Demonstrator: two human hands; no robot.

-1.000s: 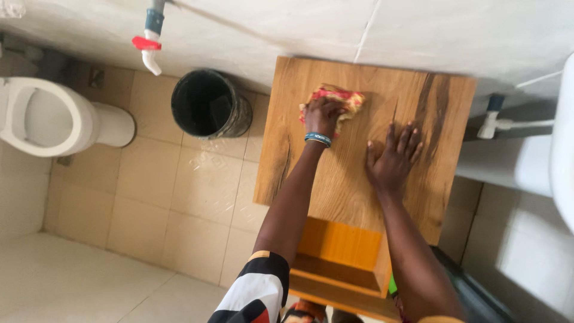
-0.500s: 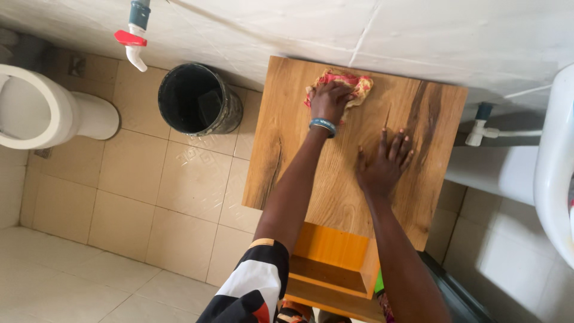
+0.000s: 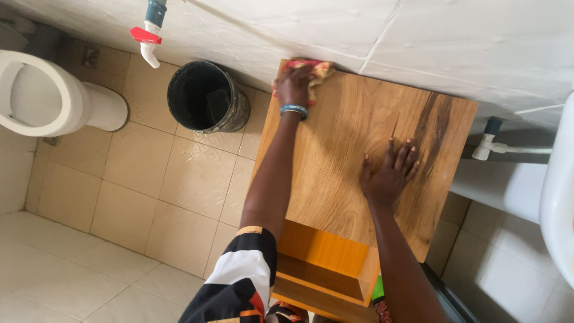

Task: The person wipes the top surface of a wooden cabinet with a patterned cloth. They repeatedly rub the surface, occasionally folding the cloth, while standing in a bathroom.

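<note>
The left hand (image 3: pixel 293 85) is pressing a red and yellow cloth (image 3: pixel 311 69), bunched under its curled fingers, onto the far corner of the wooden cabinet top (image 3: pixel 335 173) by the wall. The right hand (image 3: pixel 387 173) is lying flat, fingers spread, nearer on the same top. A black bucket (image 3: pixel 206 98) is standing left of the cloth.

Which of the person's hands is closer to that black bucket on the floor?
Left. The left hand presses a cloth at the tabletop corner beside the black bucket; the right hand lies flat farther away.
</note>
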